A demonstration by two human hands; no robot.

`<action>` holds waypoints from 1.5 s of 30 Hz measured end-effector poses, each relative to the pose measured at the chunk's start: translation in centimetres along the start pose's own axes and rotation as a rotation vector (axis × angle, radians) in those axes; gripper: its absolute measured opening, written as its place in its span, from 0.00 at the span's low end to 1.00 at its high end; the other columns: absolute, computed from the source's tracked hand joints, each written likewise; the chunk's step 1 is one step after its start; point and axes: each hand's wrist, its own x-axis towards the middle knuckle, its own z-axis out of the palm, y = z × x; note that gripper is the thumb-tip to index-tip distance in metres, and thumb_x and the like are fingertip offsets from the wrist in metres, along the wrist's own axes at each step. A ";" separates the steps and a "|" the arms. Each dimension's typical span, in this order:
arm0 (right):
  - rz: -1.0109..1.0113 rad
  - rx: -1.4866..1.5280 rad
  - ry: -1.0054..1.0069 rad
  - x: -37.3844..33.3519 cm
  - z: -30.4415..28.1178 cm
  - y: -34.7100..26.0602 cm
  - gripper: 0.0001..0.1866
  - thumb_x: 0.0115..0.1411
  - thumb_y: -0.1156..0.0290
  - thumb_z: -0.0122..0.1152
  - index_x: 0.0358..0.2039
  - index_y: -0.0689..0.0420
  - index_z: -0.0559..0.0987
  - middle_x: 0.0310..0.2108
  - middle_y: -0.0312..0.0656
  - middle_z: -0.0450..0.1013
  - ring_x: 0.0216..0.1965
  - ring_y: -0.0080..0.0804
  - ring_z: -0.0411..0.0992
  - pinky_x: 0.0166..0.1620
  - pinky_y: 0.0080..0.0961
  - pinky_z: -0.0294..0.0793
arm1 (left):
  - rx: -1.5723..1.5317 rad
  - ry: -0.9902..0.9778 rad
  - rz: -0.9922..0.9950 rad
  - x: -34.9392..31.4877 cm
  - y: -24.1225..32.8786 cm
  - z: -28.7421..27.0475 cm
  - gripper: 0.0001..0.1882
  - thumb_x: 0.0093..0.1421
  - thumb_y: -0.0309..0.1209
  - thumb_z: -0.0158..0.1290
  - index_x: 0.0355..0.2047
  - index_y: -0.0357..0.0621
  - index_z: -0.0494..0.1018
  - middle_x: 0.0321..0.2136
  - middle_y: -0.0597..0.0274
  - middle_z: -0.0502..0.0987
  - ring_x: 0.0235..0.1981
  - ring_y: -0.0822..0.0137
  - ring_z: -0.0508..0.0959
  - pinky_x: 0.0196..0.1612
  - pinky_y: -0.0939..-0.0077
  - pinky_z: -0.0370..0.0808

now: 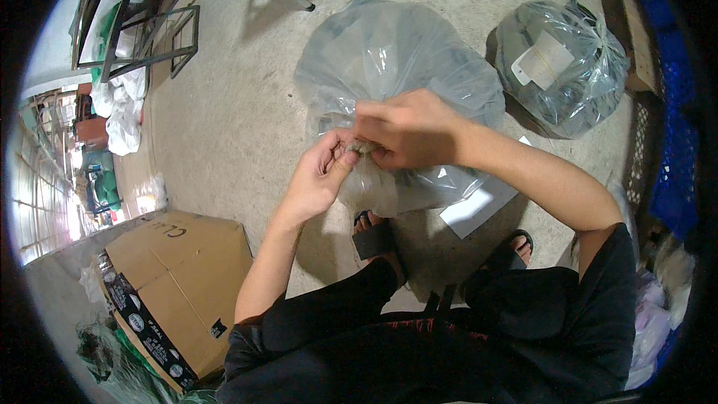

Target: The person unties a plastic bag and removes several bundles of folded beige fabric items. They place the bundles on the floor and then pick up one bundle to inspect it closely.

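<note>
Mid-frame, both hands pinch the twisted neck of a clear plastic bag [389,60]: left hand [318,176] curled shut on it, right hand [407,131] gripping from above.

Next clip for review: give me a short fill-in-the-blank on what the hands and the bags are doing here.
1. Both hands, the left hand and the right hand, pinch the gathered neck of the large clear ______ bag.
2. A second, smaller clear bag bearing a white tag lies on the concrete floor to the person's ______.
3. The brown ______ box sits at the person's left.
4. The person's feet wear black ______.

Missing words: plastic; right; cardboard; sandals
</note>
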 end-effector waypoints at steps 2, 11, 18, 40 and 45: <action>0.027 0.019 0.075 0.1 0.2 -0.2 0.15 0.55 0.64 0.68 0.42 0.53 0.78 0.38 0.38 0.72 0.31 0.42 0.80 0.31 0.38 0.80 | -0.057 0.039 0.049 0.0 0.2 0.6 0.08 0.74 0.25 0.50 0.51 0.39 0.70 0.36 0.74 0.69 0.37 0.80 0.66 0.43 0.85 0.65; 0.351 0.149 0.178 -1.3 -0.9 -1.6 0.13 0.60 0.66 0.66 0.42 0.53 0.74 0.40 0.42 0.75 0.35 0.52 0.78 0.34 0.44 0.77 | -0.448 0.230 0.148 0.9 -0.3 2.7 0.12 0.76 0.30 0.49 0.55 0.42 0.66 0.41 0.71 0.71 0.39 0.81 0.68 0.44 0.86 0.66; 0.495 0.232 0.064 -3.1 -2.0 -3.0 0.12 0.70 0.64 0.60 0.46 0.59 0.76 0.33 0.50 0.75 0.31 0.43 0.77 0.35 0.35 0.75 | -0.283 -0.012 0.221 2.4 0.2 1.4 0.13 0.74 0.31 0.51 0.56 0.47 0.65 0.46 0.68 0.71 0.39 0.79 0.72 0.39 0.81 0.71; 0.574 0.681 -0.447 -7.5 -10.8 -5.4 0.24 0.78 0.58 0.39 0.47 0.63 0.79 0.41 0.53 0.77 0.46 0.52 0.76 0.50 0.39 0.74 | -0.566 -0.018 0.458 3.9 8.0 -6.8 0.58 0.57 0.26 0.53 0.77 0.47 0.24 0.69 0.29 0.56 0.67 0.29 0.64 0.71 0.42 0.61; 0.613 0.005 -0.379 -5.9 -8.8 -2.5 0.27 0.70 0.64 0.55 0.67 0.59 0.65 0.60 0.56 0.68 0.61 0.56 0.68 0.64 0.49 0.68 | -0.095 -0.018 0.621 2.8 9.2 -3.4 0.65 0.53 0.20 0.53 0.75 0.53 0.16 0.75 0.31 0.38 0.75 0.34 0.48 0.76 0.45 0.45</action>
